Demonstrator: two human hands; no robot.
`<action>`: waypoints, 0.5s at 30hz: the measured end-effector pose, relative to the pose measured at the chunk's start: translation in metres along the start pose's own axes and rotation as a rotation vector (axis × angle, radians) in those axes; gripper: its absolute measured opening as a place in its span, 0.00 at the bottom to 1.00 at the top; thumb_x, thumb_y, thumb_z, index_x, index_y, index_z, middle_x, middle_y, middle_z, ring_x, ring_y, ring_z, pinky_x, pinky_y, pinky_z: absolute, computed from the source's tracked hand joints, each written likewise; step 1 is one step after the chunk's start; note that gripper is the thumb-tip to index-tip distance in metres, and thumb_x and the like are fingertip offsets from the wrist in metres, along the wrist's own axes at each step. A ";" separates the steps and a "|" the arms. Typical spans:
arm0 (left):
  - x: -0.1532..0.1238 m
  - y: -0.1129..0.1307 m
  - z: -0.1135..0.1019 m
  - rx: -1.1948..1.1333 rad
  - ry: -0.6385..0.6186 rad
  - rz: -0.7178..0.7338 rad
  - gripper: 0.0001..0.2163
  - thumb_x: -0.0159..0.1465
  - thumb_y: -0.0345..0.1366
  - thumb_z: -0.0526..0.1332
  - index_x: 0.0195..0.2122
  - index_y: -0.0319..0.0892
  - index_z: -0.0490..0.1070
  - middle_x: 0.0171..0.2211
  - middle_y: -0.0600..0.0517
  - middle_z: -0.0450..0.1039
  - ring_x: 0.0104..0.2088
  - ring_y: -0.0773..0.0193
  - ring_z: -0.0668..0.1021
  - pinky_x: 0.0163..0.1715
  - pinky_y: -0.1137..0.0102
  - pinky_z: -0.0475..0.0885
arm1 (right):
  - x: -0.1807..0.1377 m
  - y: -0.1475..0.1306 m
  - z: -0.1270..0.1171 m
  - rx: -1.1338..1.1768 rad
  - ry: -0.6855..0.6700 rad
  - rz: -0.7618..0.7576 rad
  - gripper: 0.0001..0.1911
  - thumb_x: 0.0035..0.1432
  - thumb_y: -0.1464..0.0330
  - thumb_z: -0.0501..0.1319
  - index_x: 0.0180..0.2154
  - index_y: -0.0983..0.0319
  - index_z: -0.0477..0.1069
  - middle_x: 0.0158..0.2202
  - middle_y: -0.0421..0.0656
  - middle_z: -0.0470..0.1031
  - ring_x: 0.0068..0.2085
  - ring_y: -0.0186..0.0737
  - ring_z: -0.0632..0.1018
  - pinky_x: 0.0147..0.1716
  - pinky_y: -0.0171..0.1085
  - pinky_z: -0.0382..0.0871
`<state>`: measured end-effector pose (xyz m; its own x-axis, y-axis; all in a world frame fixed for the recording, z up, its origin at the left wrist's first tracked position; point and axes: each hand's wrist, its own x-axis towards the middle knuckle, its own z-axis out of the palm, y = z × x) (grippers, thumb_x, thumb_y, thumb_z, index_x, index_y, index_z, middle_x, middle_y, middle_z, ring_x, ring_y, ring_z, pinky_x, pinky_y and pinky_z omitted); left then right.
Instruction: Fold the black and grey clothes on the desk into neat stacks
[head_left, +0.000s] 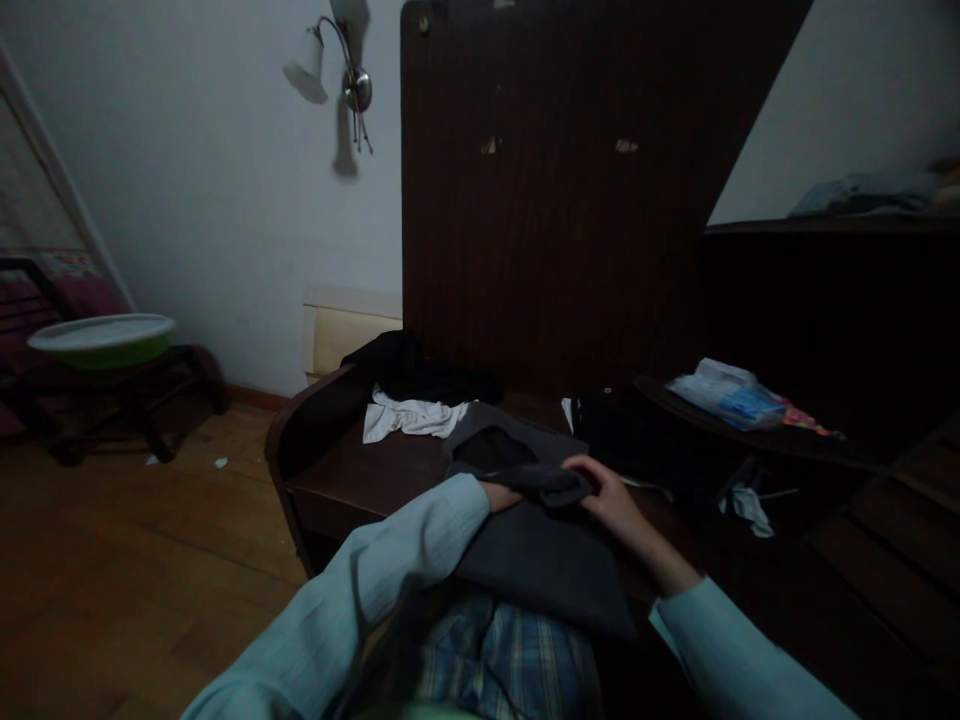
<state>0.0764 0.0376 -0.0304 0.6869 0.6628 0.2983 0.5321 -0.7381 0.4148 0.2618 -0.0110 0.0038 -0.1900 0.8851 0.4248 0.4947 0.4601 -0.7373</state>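
Observation:
A dark grey garment (540, 550) lies across my lap and onto the edge of a dark wooden surface (352, 470). My right hand (611, 495) rests on it with fingers curled around a bunched fold of the grey cloth. My left hand (499, 495) is mostly hidden under the same fold; only its wrist and pale blue sleeve show. Behind the garment lie a white cloth (409, 417) and a black cloth (420, 375).
A tall dark headboard panel (555, 200) rises behind. A plastic packet (724, 393) sits on a dark shelf at right. At left, a green basin (101, 340) stands on a low stool over the wooden floor. A wall lamp (334, 60) hangs above.

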 end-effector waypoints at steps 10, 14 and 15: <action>-0.076 -0.007 -0.085 -0.060 0.252 -0.381 0.14 0.58 0.43 0.51 0.24 0.41 0.70 0.23 0.51 0.70 0.29 0.63 0.73 0.33 0.71 0.64 | -0.054 0.019 0.004 -0.243 -0.168 -0.087 0.17 0.45 0.72 0.54 0.40 0.62 0.67 0.41 0.47 0.70 0.44 0.41 0.72 0.45 0.40 0.65; -0.059 -0.033 -0.082 -0.351 0.380 -0.548 0.15 0.50 0.46 0.59 0.32 0.39 0.70 0.31 0.49 0.73 0.34 0.59 0.73 0.35 0.71 0.65 | -0.056 0.014 0.003 -0.270 -0.177 -0.098 0.13 0.48 0.70 0.54 0.38 0.60 0.68 0.41 0.45 0.71 0.43 0.39 0.72 0.44 0.38 0.65; -0.052 -0.039 -0.077 -0.424 0.344 -0.559 0.17 0.49 0.46 0.60 0.33 0.39 0.70 0.32 0.48 0.73 0.35 0.59 0.73 0.34 0.71 0.66 | -0.055 0.013 0.003 -0.270 -0.177 -0.094 0.12 0.49 0.70 0.54 0.38 0.60 0.69 0.41 0.44 0.71 0.42 0.39 0.73 0.44 0.38 0.66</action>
<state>-0.0187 0.0416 0.0041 0.1435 0.9751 0.1693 0.4715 -0.2178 0.8546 0.2761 -0.0540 -0.0306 -0.3782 0.8490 0.3689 0.6703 0.5260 -0.5235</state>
